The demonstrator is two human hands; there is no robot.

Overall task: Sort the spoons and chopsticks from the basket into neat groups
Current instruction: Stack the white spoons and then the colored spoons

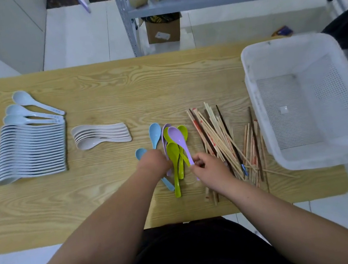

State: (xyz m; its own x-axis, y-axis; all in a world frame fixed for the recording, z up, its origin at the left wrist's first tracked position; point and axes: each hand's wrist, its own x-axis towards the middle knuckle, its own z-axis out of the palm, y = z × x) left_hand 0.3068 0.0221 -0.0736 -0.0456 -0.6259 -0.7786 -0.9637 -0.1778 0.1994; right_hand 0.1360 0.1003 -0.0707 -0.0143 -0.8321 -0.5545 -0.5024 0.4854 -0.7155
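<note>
White basket (327,94), pale square (283,109) inside

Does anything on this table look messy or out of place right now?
Yes. The chopsticks lie in a loose, crisscrossed heap left of the basket, and the three farthest white spoons splay out of their otherwise tight row.

Your tabletop of light yellow-tan wood (118,83) shows darker swirling grain. At your far left lies a row of pale blue-white glossy soup spoons (31,150), and beside it a stack of beige spoons (100,135). Near the middle, sky-blue plastic spoons (155,132), lime-green plastic spoons (172,152) and a lilac plastic spoon (177,136) overlap. The pile of pale wooden chopsticks (218,139) includes some with red markings and a few dark brown ones. The perforated plastic basket (291,54) is white, patterned with fine holes. Your clothing (195,251) is black.
</note>
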